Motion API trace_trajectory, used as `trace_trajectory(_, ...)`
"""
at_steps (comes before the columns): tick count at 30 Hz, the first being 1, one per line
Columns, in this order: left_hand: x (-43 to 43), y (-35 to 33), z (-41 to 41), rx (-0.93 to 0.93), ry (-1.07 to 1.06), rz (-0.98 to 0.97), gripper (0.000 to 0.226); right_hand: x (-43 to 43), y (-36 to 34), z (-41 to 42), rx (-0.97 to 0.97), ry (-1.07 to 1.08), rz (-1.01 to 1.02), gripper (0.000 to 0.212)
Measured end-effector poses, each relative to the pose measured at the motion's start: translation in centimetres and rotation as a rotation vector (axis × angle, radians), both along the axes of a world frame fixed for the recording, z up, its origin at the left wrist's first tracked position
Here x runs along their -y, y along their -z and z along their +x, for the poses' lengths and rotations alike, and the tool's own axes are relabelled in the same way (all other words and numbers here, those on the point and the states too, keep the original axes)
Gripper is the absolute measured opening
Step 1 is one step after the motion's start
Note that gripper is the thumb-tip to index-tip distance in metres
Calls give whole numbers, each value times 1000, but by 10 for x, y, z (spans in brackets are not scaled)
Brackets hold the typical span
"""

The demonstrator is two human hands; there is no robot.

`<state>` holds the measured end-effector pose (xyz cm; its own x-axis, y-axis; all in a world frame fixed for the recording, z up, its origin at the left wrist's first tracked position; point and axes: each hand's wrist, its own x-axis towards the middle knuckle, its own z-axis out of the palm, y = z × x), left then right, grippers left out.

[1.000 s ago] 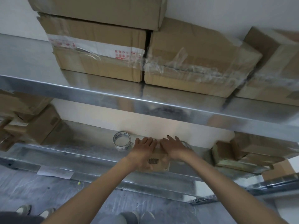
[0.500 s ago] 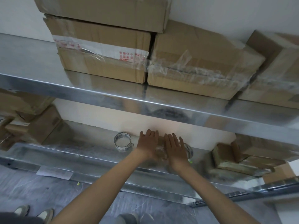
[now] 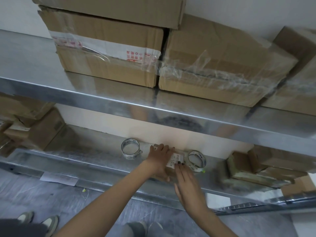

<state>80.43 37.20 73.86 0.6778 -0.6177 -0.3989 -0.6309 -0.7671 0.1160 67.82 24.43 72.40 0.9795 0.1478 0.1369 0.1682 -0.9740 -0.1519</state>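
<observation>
A small cardboard box with a white barcode label sits at the back of the lower metal shelf, between two tape rolls. My left hand lies across its top, fingers reaching the far edge and thumb at the near side. My right hand is flat with straight fingers, its fingertips just touching the near right part of the box by the label.
One clear tape roll stands left of the box, another right of it. Cardboard boxes fill the upper shelf and both ends of the lower one. The upper shelf's metal edge overhangs my hands.
The box has slid back toward the wall between the tape rolls. My right hand has drawn back off its top toward me, while my left hand stays on it.
</observation>
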Motion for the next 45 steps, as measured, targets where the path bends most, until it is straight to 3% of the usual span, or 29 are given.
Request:
trace_trajectory(3,-2,10,-5,88,26,-45,117,4,0,13,-39,23,57,70)
trace_trajectory(7,-1,15,-8,149,-10,-70,105,-5,-10,35,-166,67,78,81)
trace_trajectory(12,2,21,-6,148,-79,-166,89,-8,-17,51,-262,159,344,90)
trace_trajectory(16,-9,12,-8,49,-103,-268,110,-7,-18,45,-306,211,582,78)
trace_trajectory(18,-16,10,-6,-57,-292,-375,130,-5,-12,39,-255,250,683,83)
trace_trajectory(20,-25,12,-7,-168,-484,-465,135,-4,-6,35,-214,378,810,88)
trace_trajectory(24,-42,11,-18,-341,-683,-734,86,-8,-6,29,-250,537,995,56)
trace_trajectory(29,-49,-19,-14,-339,-771,-1007,64,-9,-27,28,-149,543,1111,51)
trace_trajectory(35,-57,-52,-18,-266,-711,-1216,45,-18,-62,22,39,526,1125,45)
trace_trajectory(39,-61,-66,-35,-169,-640,-1245,36,-22,-77,1,84,529,1186,47)
trace_trajectory(45,-64,-100,-76,-14,-518,-1250,47,-14,-125,-37,198,493,1187,46)
